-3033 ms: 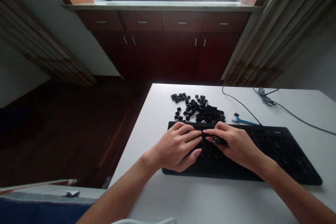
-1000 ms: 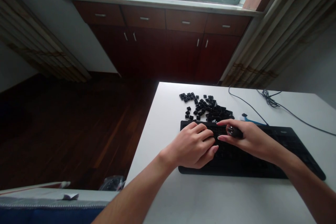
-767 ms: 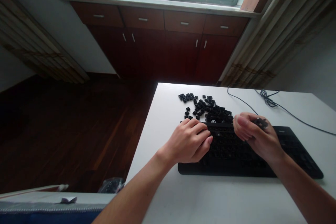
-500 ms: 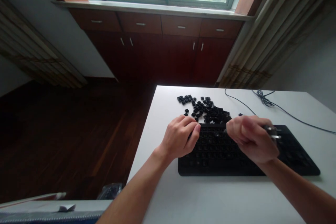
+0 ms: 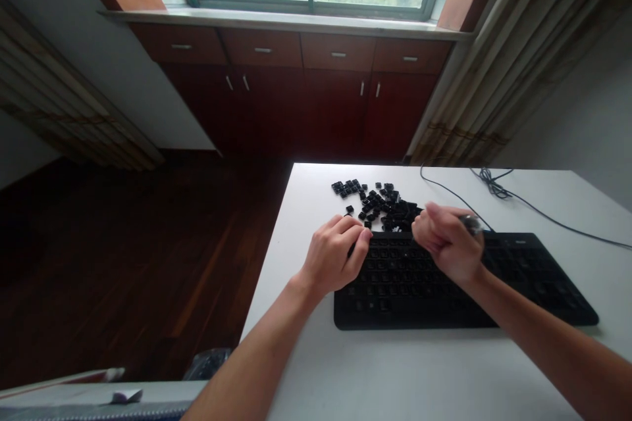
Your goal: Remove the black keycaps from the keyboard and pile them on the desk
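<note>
I see the white table (image 5: pixel 395 375) carrying everything, its left edge running down beside the dark wood floor and its far edge facing the cabinets (image 5: pixel 316 85) under the window. The black keyboard (image 5: pixel 533 276) lies across the middle of the tabletop, reaching toward the right edge, and from here its rows look dark and hard to read; I cannot tell which positions carry caps and which are bare. Just beyond the keyboard's far-left corner, toward the table's far edge, sits a loose pile of black keycaps (image 5: pixel 382 204), a good many of them, a few scattered off toward the far-left corner. I judge the work to be well advanced, with plenty of caps already off, but how many remain on the board I cannot say. A thin cable (image 5: pixel 543 210) trails over the far-right part of the tabletop. My left hand (image 5: pixel 333 256) rests on the keyboard's left end, fingers curled down onto it, gripping nothing that I can make out. My right hand (image 5: pixel 447 243) is lifted just above the keyboard's far edge, closed into a loose fist around a small greyish tool (image 5: pixel 471 223) that pokes out on the right side; it is blurred, so I cannot name it more closely.
</note>
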Demonstrator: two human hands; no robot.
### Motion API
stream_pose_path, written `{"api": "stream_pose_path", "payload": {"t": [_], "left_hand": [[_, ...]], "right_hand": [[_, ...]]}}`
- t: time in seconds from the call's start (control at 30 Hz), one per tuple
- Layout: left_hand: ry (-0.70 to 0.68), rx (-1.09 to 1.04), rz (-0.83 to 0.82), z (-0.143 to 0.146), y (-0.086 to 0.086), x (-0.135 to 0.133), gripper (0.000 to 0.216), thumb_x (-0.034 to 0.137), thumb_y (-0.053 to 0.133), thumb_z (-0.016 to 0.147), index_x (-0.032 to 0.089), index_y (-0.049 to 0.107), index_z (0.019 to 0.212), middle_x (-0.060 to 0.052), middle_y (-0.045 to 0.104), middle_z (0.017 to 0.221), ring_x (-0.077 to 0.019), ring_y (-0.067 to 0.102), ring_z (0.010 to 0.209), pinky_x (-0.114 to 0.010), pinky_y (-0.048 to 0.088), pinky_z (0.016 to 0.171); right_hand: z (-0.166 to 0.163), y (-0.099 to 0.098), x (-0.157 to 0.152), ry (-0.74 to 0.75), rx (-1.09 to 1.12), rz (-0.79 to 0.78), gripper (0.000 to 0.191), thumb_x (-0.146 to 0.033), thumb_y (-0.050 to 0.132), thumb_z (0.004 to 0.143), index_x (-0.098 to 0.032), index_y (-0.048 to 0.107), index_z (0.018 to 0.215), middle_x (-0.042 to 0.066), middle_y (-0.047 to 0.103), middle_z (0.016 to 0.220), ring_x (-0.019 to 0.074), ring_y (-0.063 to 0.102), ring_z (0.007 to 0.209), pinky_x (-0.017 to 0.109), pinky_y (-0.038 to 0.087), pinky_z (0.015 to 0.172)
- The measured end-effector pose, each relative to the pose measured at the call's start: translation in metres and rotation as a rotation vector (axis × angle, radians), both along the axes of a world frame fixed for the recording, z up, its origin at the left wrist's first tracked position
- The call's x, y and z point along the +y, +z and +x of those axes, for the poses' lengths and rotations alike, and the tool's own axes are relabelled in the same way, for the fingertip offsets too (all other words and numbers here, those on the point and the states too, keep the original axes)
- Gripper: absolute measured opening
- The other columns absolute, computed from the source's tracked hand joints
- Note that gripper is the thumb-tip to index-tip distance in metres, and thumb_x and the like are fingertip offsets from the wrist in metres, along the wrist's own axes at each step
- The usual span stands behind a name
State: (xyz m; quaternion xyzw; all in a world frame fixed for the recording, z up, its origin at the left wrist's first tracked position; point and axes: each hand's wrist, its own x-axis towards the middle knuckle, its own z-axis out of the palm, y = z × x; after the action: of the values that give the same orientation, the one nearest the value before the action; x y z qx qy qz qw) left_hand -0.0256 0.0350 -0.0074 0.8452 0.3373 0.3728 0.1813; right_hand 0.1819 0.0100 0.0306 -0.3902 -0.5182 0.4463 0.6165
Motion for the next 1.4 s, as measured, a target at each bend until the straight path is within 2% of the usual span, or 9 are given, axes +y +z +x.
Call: {"api": "stream_pose_path", "payload": {"t": [0.13,0.27,0.47,0.57,0.7,0.9,1.03,1.23,1.4], "left_hand": [[0.05,-0.009,-0.037,-0.001,-0.001,0.001,0.03,0.024,0.043,0.103,0.018,0.071,0.097,-0.006,0.069,0.097,-0.0199,0.06,0.091,-0.037,0.051,0.085],[0.116,-0.031,-0.07,-0.003,-0.003,0.007,0.026,0.024,0.045,0.102,0.02,0.07,0.103,-0.006,0.068,0.101,-0.0207,0.059,0.097,-0.039,0.05,0.091],[0.269,-0.088,-0.215,-0.009,-0.013,0.023,0.022,0.027,0.048,0.1,0.021,0.065,0.112,-0.007,0.065,0.106,-0.0214,0.061,0.1,-0.038,0.054,0.087],[0.299,-0.074,-0.277,-0.01,-0.019,0.029,0.024,0.029,0.049,0.099,0.02,0.061,0.118,-0.008,0.064,0.109,-0.0203,0.063,0.098,-0.034,0.057,0.079],[0.321,0.037,-0.361,-0.012,-0.016,0.046,0.036,0.036,0.051,0.097,0.018,0.054,0.128,-0.013,0.061,0.119,-0.022,0.065,0.101,-0.034,0.058,0.078],[0.217,0.423,-0.568,-0.008,0.026,0.081,0.054,0.052,0.066,0.082,0.019,0.062,0.123,-0.01,0.068,0.106,-0.023,0.068,0.086,-0.033,0.055,0.076],[0.162,0.651,-0.665,0.008,0.05,0.099,0.058,0.04,0.082,0.062,0.021,0.068,0.115,-0.007,0.072,0.105,-0.0267,0.07,0.089,-0.03,0.053,0.071],[0.101,0.828,-0.77,0.027,0.062,0.108,0.058,0.025,0.077,0.059,0.024,0.068,0.116,-0.005,0.075,0.104,-0.0204,0.072,0.07,-0.024,0.05,0.056],[0.048,0.887,-0.699,0.038,0.067,0.107,0.055,0.023,0.077,0.058,0.028,0.071,0.112,-0.002,0.074,0.106,-0.0226,0.071,0.084,-0.025,0.051,0.064]], "right_hand": [[0.001,-0.021,0.003,0.023,-0.07,-0.073,0.059,-0.045,0.058,0.097,-0.022,0.034,0.048,-0.007,0.029,0.043,0.0081,0.027,0.037,0.027,0.024,0.038],[0.024,0.0,0.01,-0.03,-0.162,-0.067,0.052,-0.043,0.061,0.096,-0.021,0.042,0.053,-0.006,0.036,0.047,0.0085,0.033,0.042,0.026,0.026,0.041],[0.062,0.029,0.024,-0.089,-0.957,-0.086,0.035,-0.053,0.059,0.094,-0.021,0.068,0.084,-0.002,0.058,0.06,0.0123,0.047,0.051,0.026,0.037,0.05],[0.076,0.028,0.033,-0.044,-1.184,-0.092,0.033,-0.053,0.055,0.095,-0.023,0.071,0.092,0.0,0.065,0.063,0.0153,0.054,0.052,0.027,0.039,0.052],[0.089,0.038,0.048,0.108,-1.394,-0.092,0.027,-0.046,0.058,0.092,-0.026,0.072,0.082,0.002,0.07,0.065,0.018,0.06,0.053,0.028,0.037,0.049],[0.085,0.067,0.058,0.16,-1.291,-0.243,0.033,-0.051,0.055,0.094,-0.024,0.074,0.089,0.004,0.072,0.067,0.0178,0.062,0.047,0.028,0.038,0.041],[0.085,0.069,0.059,0.154,-1.202,-0.285,0.032,-0.049,0.057,0.094,-0.022,0.074,0.092,0.006,0.072,0.065,0.0185,0.064,0.046,0.027,0.039,0.037],[0.097,0.053,0.068,0.194,-1.213,-0.255,0.025,-0.043,0.063,0.091,-0.023,0.074,0.082,0.006,0.073,0.069,0.0187,0.064,0.05,0.028,0.04,0.043],[0.097,0.055,0.08,0.299,-1.24,-0.337,0.03,-0.045,0.055,0.095,-0.023,0.074,0.094,0.006,0.074,0.076,0.0199,0.066,0.064,0.028,0.044,0.053]]}}
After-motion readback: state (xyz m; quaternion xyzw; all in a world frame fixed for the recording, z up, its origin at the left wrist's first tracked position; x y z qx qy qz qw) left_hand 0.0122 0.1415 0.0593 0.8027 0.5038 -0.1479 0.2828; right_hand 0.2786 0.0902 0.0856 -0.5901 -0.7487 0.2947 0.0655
